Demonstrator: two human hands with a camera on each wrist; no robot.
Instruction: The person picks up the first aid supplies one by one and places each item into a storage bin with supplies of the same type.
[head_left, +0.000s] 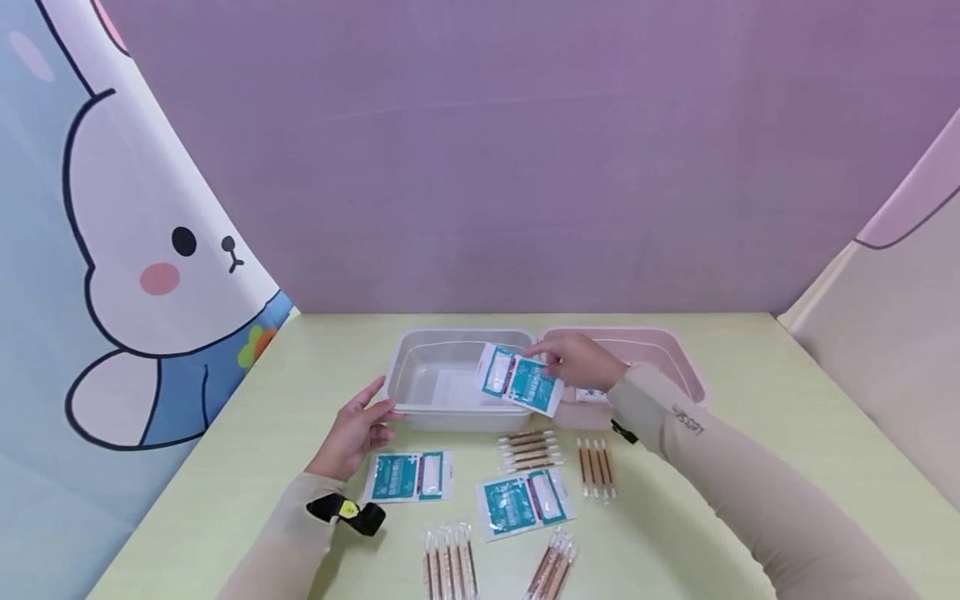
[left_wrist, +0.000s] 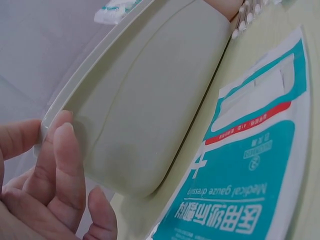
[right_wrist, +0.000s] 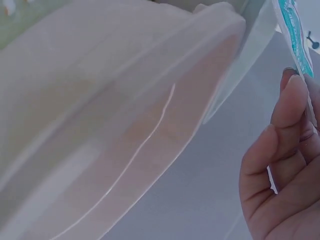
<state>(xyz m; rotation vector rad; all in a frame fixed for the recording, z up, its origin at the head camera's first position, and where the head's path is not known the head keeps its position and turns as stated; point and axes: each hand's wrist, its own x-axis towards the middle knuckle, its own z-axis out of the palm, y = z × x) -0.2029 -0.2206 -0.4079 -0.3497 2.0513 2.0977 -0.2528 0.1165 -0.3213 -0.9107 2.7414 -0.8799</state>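
Note:
My right hand (head_left: 585, 360) pinches a teal-and-white medical gauze dressing packet (head_left: 528, 385) by its edge, above the pale grey plastic tub (head_left: 457, 419). The right wrist view shows thumb and fingertips on the packet's edge. At the tub's front left corner, my left hand (head_left: 362, 429) holds the rim between thumb and fingers, seen close in the left wrist view. Below that hand lies another gauze dressing packet (head_left: 408, 477), printed face up. A further gauze packet (head_left: 525, 502) lies flat in front of the tub.
A pink tub (head_left: 688, 371) stands against the grey one on the right, with a small white packet (head_left: 591, 395) in it. Wrapped bundles of brown-stick cotton swabs lie in front: one sideways (head_left: 531, 451), others (head_left: 596, 468) pointing away, two near the front. A purple backdrop (head_left: 525, 167) rises behind the table.

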